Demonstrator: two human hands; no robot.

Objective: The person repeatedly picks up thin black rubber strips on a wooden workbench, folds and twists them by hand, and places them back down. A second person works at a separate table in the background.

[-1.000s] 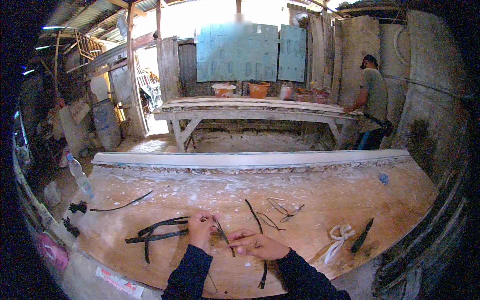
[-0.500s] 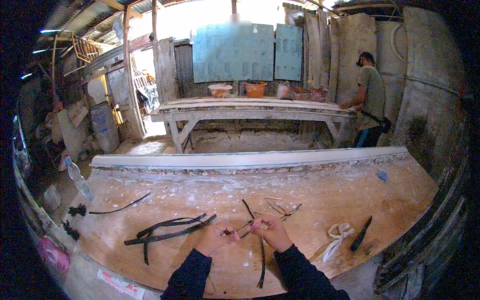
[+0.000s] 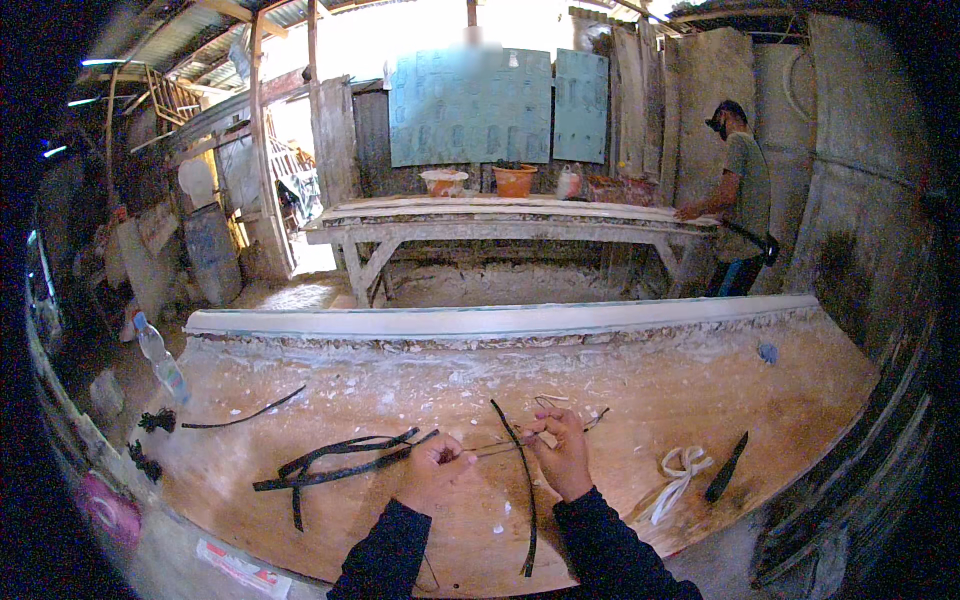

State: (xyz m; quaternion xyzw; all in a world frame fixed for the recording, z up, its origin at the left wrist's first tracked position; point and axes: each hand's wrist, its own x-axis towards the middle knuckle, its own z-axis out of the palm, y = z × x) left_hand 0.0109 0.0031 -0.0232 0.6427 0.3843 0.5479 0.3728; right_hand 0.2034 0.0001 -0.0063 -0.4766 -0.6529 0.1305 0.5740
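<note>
A thin dark cord point(image 3: 492, 449) stretches between my hands over the wooden tabletop point(image 3: 380, 545). My left hand point(image 3: 432, 472) pinches its left end, while the fingers of my right hand point(image 3: 563, 455) close on it further right. Under the cord, a narrow black strip point(image 3: 528, 500) lies lengthwise. More black strips point(image 3: 340, 460) lie in a loose pile by my left hand. Beyond my right hand, a thin looped strand point(image 3: 548, 402) is partly hidden by the fingers.
To the right lie a white looped ribbon point(image 3: 680, 475), a black pointed piece point(image 3: 727, 467) and a blue scrap point(image 3: 767, 352). A plastic bottle point(image 3: 160, 357) and black bundles point(image 3: 157, 421) are at the left. A long white moulding point(image 3: 500, 317) edges the far side. Someone point(image 3: 742, 190) works at another bench point(image 3: 400, 231).
My right hand has moved right and slightly away from me, lengthening the stretch of cord between my hands. The left hand has shifted slightly left.
</note>
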